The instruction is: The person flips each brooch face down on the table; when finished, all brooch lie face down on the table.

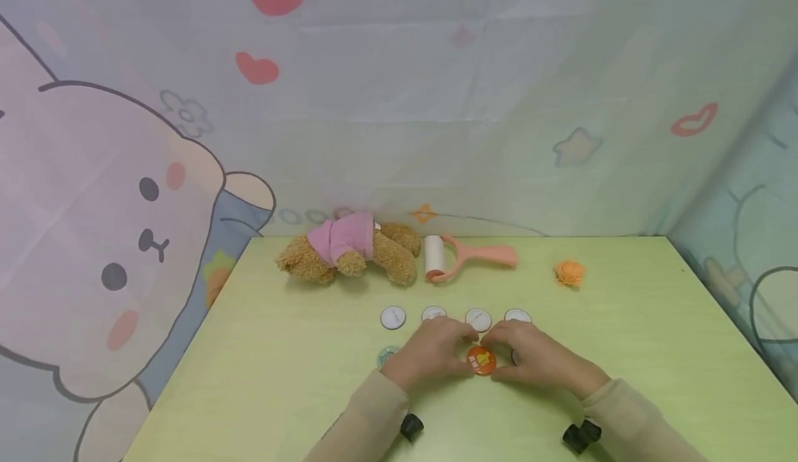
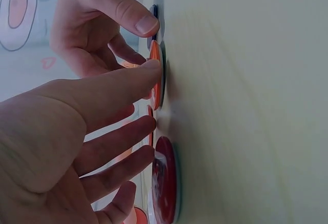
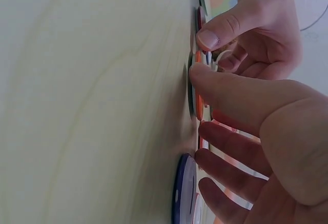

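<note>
An orange round button badge (image 1: 481, 360) with a yellow and white picture lies face up on the table between both hands. My left hand (image 1: 434, 355) holds its left side, thumb tip on the near rim and index finger curved to the far side. From the right, my right hand (image 1: 541, 355) holds the same badge, its thumb (image 3: 201, 74) at the rim. The other fingers of each hand spread loosely behind. A dark red badge (image 2: 165, 180) lies beside my left fingers, and a dark blue badge (image 3: 184, 190) lies under my right fingers.
A teal badge (image 1: 385, 355) shows partly beside the left wrist. Beyond the hands is a row of several pale discs (image 1: 393, 318). Further back lie a teddy bear (image 1: 349, 247) in a pink top, a lint roller (image 1: 476, 255) and an orange tuft (image 1: 569, 273), near the cloth backdrop (image 1: 399, 150).
</note>
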`<state>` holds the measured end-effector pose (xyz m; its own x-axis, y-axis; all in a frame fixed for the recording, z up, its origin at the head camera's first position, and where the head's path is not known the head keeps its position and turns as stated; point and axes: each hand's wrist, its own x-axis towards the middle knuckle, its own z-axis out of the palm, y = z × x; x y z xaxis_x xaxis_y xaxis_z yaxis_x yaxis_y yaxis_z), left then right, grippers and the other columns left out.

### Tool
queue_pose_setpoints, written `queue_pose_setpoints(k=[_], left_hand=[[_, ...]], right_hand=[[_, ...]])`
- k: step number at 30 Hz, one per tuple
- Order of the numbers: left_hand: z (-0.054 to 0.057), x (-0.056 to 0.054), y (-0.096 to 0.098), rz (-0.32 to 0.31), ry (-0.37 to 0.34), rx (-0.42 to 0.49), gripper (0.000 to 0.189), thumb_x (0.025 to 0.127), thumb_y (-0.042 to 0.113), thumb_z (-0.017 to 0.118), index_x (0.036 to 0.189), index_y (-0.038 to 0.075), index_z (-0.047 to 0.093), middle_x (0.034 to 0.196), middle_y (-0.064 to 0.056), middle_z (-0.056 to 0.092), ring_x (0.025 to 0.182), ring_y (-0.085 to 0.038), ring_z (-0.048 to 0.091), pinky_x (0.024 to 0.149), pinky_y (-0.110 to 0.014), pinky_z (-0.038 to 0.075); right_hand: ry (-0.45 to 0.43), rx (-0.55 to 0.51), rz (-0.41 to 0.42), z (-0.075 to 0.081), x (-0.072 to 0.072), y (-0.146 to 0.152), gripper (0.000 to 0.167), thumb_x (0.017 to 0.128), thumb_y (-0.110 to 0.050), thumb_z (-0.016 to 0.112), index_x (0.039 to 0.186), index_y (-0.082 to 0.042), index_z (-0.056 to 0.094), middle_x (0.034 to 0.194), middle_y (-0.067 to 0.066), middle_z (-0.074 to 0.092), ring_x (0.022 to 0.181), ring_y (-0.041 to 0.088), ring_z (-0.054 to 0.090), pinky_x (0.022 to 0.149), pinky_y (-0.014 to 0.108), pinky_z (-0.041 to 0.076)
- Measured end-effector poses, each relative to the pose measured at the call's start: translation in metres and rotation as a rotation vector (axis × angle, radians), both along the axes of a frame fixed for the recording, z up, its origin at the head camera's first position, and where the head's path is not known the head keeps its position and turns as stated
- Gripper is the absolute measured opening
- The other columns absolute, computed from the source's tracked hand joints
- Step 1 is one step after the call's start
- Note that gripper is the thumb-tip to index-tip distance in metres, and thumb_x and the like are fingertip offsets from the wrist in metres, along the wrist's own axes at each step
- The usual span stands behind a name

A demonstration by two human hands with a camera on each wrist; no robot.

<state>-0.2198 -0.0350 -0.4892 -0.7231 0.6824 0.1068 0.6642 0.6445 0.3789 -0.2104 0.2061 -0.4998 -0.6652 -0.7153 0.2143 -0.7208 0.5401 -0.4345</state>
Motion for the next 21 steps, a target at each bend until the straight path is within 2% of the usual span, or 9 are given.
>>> queue_pose_setpoints(k=[12,21], left_hand=[[-0.0036,0.0034,0.0019,0.010,-0.028,0.005,0.045,0.078,0.026,0.094,0.118,0.015,0.078,0.110,0.007,0.077,0.102,-0.007,0.068,0.093,-0.025,0.053],[0.0009,0.0006,0.0047,0.009,0.027,-0.023,0.039,0.078,0.027,0.094,0.112,0.017,0.079,0.104,0.010,0.078,0.097,-0.004,0.067,0.087,-0.024,0.054]], right_hand=[[0.006,0.017,-0.001,-0.0033,0.0033,-0.0031,0.039,0.079,-0.016,0.091,0.114,-0.010,0.075,0.114,-0.002,0.074,0.107,0.016,0.066,0.095,0.042,0.055],[0.045,-0.011,0.001,-0.0017,-0.0010,-0.0036,0.036,0.078,-0.015,0.092,0.111,-0.012,0.076,0.108,-0.006,0.075,0.096,0.011,0.062,0.087,0.035,0.054]])
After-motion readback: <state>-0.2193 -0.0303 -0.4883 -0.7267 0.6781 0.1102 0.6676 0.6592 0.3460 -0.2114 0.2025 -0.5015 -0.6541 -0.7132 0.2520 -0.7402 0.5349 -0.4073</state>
